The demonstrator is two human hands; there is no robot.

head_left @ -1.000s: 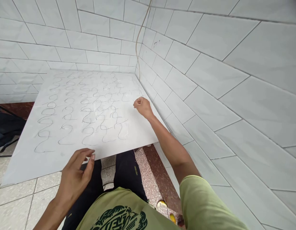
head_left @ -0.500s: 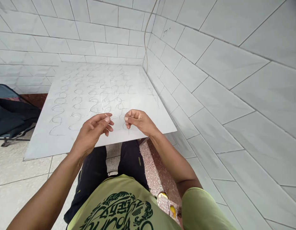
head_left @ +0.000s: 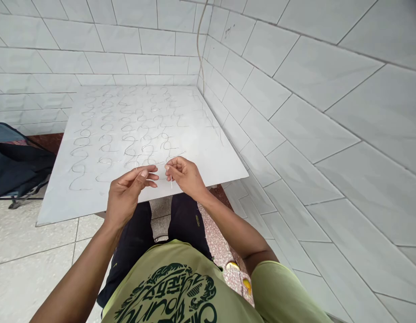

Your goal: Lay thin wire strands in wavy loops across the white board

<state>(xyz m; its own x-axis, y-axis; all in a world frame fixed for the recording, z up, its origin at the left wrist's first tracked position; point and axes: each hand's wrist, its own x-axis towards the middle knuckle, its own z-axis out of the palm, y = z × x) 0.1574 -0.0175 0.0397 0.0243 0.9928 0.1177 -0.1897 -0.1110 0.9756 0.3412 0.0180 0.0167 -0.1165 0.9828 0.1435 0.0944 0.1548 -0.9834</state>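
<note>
A white board [head_left: 201, 148] lies flat in front of me, pushed into the tiled corner. Rows of thin S-shaped wire pieces [head_left: 127, 134] cover it. Over the board's near edge, my left hand [head_left: 127, 193] and my right hand [head_left: 184, 175] meet, both pinching a thin wire piece [head_left: 171, 179]. A short end of it hangs down from my right fingers. Thumb and forefinger are pressed together on each hand.
White tiled walls [head_left: 295, 112] close in on the right and behind the board. A thin cable [head_left: 198, 40] hangs down the corner. A dark bag [head_left: 16, 166] lies on the floor at left. My dark trousers and green shirt fill the lower middle.
My right hand came back from the board's right side to the near edge. My left hand rose to meet it, and both now pinch a thin wire piece.
</note>
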